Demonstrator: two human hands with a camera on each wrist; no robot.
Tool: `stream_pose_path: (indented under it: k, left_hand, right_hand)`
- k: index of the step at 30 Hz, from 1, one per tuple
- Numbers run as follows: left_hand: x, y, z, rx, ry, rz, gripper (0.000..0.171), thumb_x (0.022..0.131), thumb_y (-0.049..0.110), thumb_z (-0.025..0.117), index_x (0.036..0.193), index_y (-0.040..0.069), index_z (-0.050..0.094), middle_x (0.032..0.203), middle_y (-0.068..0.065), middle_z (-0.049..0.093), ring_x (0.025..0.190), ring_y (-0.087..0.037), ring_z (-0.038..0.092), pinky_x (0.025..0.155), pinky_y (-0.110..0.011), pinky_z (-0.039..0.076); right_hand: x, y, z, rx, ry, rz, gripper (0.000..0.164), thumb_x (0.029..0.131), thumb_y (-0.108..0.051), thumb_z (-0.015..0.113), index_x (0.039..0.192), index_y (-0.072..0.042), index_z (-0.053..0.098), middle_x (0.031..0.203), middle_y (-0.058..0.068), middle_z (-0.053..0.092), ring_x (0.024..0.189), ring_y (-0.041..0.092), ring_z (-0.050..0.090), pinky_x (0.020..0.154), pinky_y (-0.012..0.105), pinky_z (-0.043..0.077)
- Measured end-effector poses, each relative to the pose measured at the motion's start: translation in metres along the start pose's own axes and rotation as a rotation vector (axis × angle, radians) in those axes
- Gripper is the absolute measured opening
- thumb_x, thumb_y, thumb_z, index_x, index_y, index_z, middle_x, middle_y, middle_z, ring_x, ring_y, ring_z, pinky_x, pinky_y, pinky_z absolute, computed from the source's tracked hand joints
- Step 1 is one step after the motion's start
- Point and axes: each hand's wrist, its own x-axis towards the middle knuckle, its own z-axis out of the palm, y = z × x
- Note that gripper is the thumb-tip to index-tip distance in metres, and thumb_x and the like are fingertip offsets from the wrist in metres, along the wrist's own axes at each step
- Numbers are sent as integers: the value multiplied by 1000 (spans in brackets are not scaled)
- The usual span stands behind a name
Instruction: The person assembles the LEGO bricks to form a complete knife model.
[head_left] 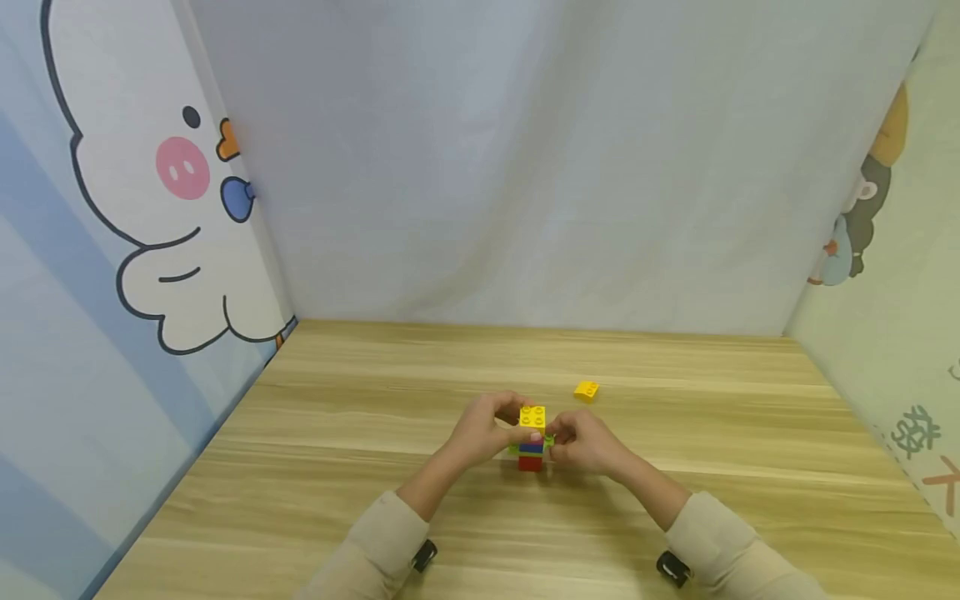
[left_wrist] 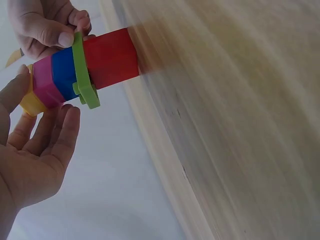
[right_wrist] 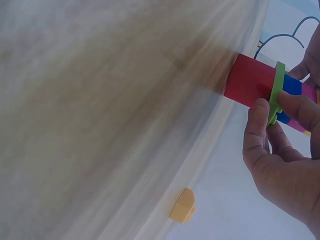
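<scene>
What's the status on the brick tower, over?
Left hand grips tower near top; right hand pinches green piece. Tower standing on table. Loose yellow brick beyond right hand, seemingly not in the way.

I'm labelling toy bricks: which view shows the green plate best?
Left wrist: the green plate is large, nearly uncovered between the blue brick and red brick. Right wrist shows it partly behind fingers; head shows it small, partly hidden.

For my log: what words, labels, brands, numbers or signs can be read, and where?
Nothing reads surely.
Right wall: green character, too blurred; red mark, cut off; faint grey mark, cut off.
Brick tower, loose yellow brick: no lettering visible.
</scene>
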Motion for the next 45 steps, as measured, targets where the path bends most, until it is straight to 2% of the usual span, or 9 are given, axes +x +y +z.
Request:
stream_pose_path:
  k: [7,12,20,30,33,39,45]
  left_hand:
    - [1,-6,0,-52,-27,-5,35,78,25,76,106,8,65,89,4,65,80,-12,60,70,-27,50]
    - [0,-9,2,-81,-38,-10,36,78,27,77,107,10,64,91,6,64,81,-12,59,71,-29,49]
    - [-5,-20,-4,-91,-61,16,58,76,26,79,125,5,56,105,-4,62,93,-19,58,82,-42,47]
    - [-7,-32,-9,-75,-64,36,50,74,20,80,117,5,60,107,-8,63,92,-23,59,79,-40,48]
    - [-6,-33,-10,-88,-78,15,48,73,19,81,115,4,61,107,-8,62,92,-24,58,79,-38,48]
    - [-5,-36,-10,-71,-120,-72,47,71,16,81,113,3,63,106,-7,62,95,-26,57,80,-34,48]
    - [-4,-35,-11,-62,-156,-87,43,71,10,80,110,1,63,105,-8,63,94,-27,58,82,-34,48]
  right_hand:
    - [0,2,1,6,-2,-9,22,77,0,67,97,9,63,78,4,60,71,17,55,63,32,50]
    - [-1,2,2,-16,-3,0,23,76,-1,68,97,8,63,78,3,59,71,16,54,62,31,49]
    - [2,1,2,-21,4,-8,23,75,-2,70,95,8,63,77,3,60,70,16,55,62,31,49]
    - [0,-1,2,-4,13,-6,21,74,-1,70,93,7,63,77,5,60,69,17,54,61,31,48]
    - [0,-1,2,-3,12,1,21,74,-1,69,93,6,63,77,4,60,69,17,54,61,31,48]
    - [1,1,2,9,3,4,21,75,0,69,93,7,63,78,4,60,70,17,54,62,32,49]
    - [2,3,2,1,-2,6,23,75,-2,71,94,6,63,78,3,59,71,17,54,63,32,49]
